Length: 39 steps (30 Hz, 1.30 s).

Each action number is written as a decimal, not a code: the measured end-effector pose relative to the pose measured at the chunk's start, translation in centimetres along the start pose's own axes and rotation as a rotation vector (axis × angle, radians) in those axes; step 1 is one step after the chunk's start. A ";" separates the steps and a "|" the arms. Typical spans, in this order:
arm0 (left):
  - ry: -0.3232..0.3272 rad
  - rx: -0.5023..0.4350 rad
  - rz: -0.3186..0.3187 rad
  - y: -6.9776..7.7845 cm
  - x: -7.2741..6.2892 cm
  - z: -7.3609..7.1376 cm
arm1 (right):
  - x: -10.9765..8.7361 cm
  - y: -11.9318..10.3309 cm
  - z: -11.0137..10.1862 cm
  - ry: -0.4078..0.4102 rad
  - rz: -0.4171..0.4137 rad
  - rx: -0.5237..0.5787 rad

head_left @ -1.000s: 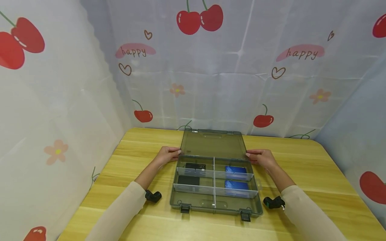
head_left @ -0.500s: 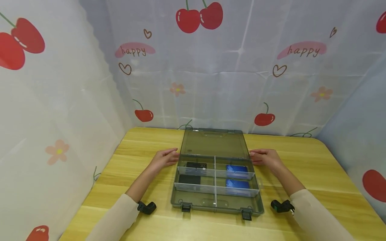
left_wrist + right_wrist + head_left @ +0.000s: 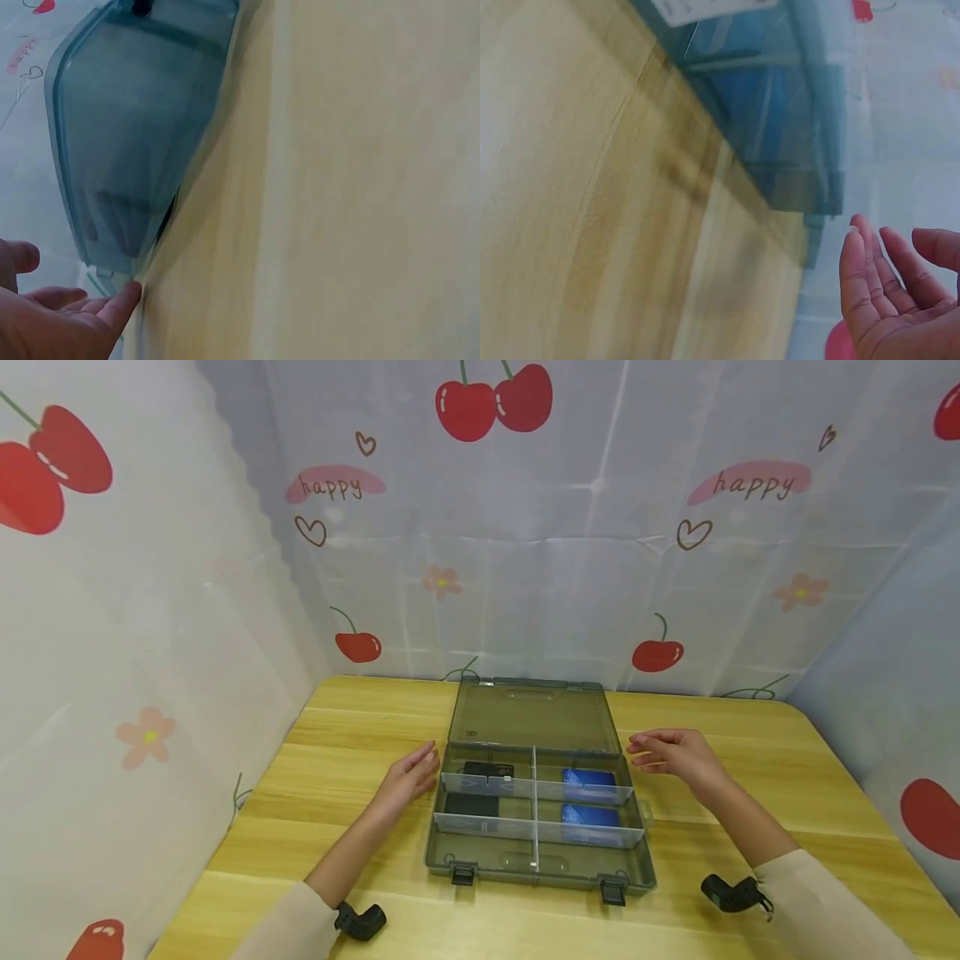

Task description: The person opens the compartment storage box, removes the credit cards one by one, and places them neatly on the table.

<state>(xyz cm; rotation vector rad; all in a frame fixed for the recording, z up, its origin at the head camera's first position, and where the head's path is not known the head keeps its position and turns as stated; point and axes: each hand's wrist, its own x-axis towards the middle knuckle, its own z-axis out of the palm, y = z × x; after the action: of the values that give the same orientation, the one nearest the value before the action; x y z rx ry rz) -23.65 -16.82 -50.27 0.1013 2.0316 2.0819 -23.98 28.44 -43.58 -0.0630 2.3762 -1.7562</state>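
A translucent grey-green plastic storage box (image 3: 487, 853) lies on the table with its lid (image 3: 536, 718) folded back flat toward the curtain. White dividers split it into several compartments. Two black cards, a VIP card (image 3: 489, 770) and a plain one (image 3: 471, 805), lie in the left compartments. On the right are two blue cards, one (image 3: 588, 779) behind the other (image 3: 591, 816). My left hand (image 3: 401, 785) is beside the box's left side, fingers loosely extended and holding nothing. Off the right side, my right hand (image 3: 678, 758) hovers with relaxed fingers, also holding nothing.
The box stands on a wood-grain table (image 3: 360, 710). A white curtain (image 3: 525, 585) printed with cherries and "happy" surrounds it at the back and sides. Two black latches hang at the box's front edge, one of them the right latch (image 3: 612, 892). Black wrist devices sit at both sleeves.
Both hands have let go of the lid's sides and moved outward and away from the box. The lid stays lying folded back, and the cards have not moved.
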 end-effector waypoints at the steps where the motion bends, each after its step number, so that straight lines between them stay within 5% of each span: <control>1: 0.001 -0.003 0.005 -0.1 -0.1 0.1 | -0.2 -0.3 0.0 -0.011 0.001 -0.007; 12: -0.018 -0.043 0.083 -2.0 -1.0 1.3 | -1.7 -2.6 0.6 -0.125 0.032 -0.040; 20: -0.008 0.012 0.143 -2.8 -1.1 1.8 | -1.5 -3.5 1.0 -0.219 0.092 -0.027; 39: -0.016 0.093 0.230 -3.4 -1.2 1.8 | 0.3 -4.7 2.9 -0.344 0.347 0.049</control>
<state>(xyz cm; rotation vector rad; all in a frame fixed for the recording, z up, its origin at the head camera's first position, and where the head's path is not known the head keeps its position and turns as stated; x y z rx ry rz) -21.73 -15.30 -53.40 0.3826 2.1986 2.1051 -24.12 24.30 -39.92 0.0478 1.9632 -1.5012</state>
